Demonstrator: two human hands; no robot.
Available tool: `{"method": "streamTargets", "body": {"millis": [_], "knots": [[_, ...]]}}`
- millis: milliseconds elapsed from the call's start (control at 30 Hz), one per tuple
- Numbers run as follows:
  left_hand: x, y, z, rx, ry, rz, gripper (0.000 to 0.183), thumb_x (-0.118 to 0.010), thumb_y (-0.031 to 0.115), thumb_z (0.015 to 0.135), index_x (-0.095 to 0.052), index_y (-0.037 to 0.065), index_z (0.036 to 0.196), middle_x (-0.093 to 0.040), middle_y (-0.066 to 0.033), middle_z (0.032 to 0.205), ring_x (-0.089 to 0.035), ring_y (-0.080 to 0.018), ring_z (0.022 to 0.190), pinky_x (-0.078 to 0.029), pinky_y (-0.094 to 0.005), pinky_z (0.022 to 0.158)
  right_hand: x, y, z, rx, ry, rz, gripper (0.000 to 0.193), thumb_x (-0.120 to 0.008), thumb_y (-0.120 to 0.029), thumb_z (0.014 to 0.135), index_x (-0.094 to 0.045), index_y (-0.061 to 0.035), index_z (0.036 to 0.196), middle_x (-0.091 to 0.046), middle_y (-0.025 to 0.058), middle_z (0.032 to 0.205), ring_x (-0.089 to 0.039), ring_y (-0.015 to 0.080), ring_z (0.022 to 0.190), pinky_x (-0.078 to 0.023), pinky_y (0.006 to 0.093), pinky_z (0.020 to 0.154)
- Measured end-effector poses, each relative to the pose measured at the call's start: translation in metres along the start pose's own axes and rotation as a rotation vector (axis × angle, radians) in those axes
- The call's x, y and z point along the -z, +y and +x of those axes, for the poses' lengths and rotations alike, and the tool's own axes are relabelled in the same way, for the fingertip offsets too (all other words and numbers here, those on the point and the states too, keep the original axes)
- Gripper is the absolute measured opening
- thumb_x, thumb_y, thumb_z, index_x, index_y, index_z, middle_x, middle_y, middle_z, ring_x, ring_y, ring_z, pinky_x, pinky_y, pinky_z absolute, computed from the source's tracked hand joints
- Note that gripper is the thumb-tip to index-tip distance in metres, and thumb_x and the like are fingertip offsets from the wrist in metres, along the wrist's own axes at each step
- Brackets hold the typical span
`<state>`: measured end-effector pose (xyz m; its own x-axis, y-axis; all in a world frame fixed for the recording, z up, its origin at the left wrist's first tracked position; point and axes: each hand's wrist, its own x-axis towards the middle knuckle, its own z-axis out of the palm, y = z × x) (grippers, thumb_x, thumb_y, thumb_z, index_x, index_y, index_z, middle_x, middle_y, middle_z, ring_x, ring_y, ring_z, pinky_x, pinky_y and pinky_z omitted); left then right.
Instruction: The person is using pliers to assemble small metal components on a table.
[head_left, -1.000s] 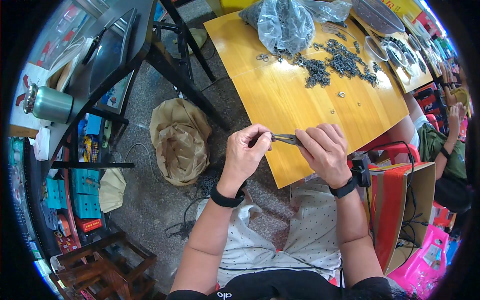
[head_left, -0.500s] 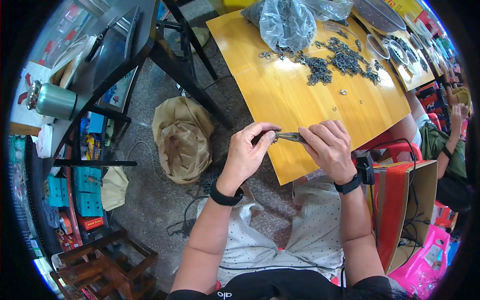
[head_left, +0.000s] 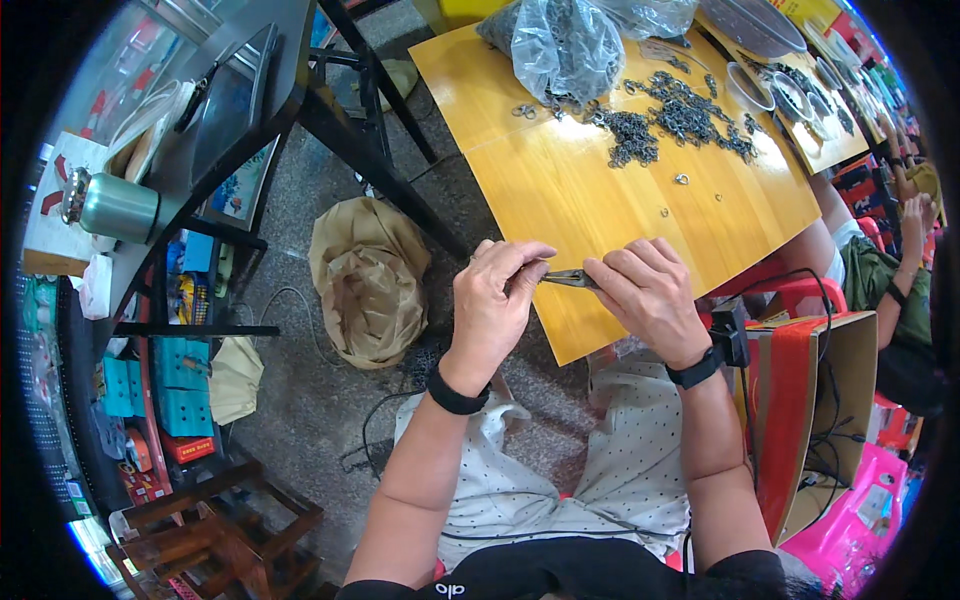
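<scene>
My right hand (head_left: pixel 650 298) is wrapped round a pair of pliers (head_left: pixel 566 278), whose narrow jaws point left. At the jaw tips, my left hand (head_left: pixel 495 305) pinches with thumb and forefinger. What sits between those fingers is hidden and too small to name. Both hands are over the near left edge of the yellow wooden table (head_left: pixel 545 210). Farther back on it lie heaps of dark metal chain links (head_left: pixel 632 140), beside a clear plastic bag (head_left: pixel 570 50). A few small metal rings (head_left: pixel 681 180) lie apart from the heaps.
Left of the table, a brown bag (head_left: pixel 372 290) stands open on the floor. A black-legged desk (head_left: pixel 370 165) holds a green metal flask (head_left: pixel 118 207). At my right are a cardboard box (head_left: pixel 790 420) with cables and a pink stool (head_left: pixel 855 520). Another person's arm (head_left: pixel 908 270) shows far right.
My left fingers have tilted slightly and cover more of the pliers' tips. The pliers and my right hand have shifted a little left. The whole view has moved slightly.
</scene>
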<state>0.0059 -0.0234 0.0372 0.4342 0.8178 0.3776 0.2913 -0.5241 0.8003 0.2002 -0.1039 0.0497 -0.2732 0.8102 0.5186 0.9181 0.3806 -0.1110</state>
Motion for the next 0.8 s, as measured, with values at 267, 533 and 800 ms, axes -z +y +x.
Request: {"method": "streamTargets", "body": {"millis": [267, 533, 800], "knots": [[-0.0075, -0.0040, -0.0045, 0.230, 0.065, -0.319, 0.015, -0.074, -0.002, 0.080, -0.073, 0.005, 0.094, -0.069, -0.0060, 0.080, -0.062, -0.0165, 0.072, -0.049, -0.0280, 0.064, 0.0017, -0.0013, -0.0007, -0.085, 0.045, 0.109, 0.026, -0.075, -0.011, 0.069, -0.066, -0.0110, 0.093, -0.058, -0.0007, 0.079, -0.057, 0.0179, 0.074, -0.044, 0.0329, 0.068], [-0.0067, 0.0006, 0.0005, -0.077, 0.037, -0.033, 0.015, -0.074, -0.003, 0.080, -0.074, 0.007, 0.091, -0.069, -0.0041, 0.078, -0.061, -0.0157, 0.072, -0.049, -0.0289, 0.063, 0.0056, -0.0018, -0.0035, -0.052, -0.028, -0.001, 0.024, -0.075, -0.013, 0.070, -0.065, -0.0108, 0.092, -0.058, -0.0003, 0.079, -0.057, 0.0176, 0.075, -0.043, 0.0332, 0.067], [-0.0067, 0.0024, -0.0026, 0.061, 0.092, -0.173, 0.009, -0.072, 0.000, 0.086, -0.073, 0.004, 0.094, -0.069, -0.0026, 0.082, -0.062, -0.0105, 0.075, -0.050, -0.0260, 0.066, 0.0090, -0.0050, -0.0019, -0.133, 0.029, 0.092, 0.022, -0.075, -0.013, 0.073, -0.066, -0.0108, 0.093, -0.059, -0.0001, 0.079, -0.057, 0.0188, 0.075, -0.043, 0.0337, 0.066]]}}
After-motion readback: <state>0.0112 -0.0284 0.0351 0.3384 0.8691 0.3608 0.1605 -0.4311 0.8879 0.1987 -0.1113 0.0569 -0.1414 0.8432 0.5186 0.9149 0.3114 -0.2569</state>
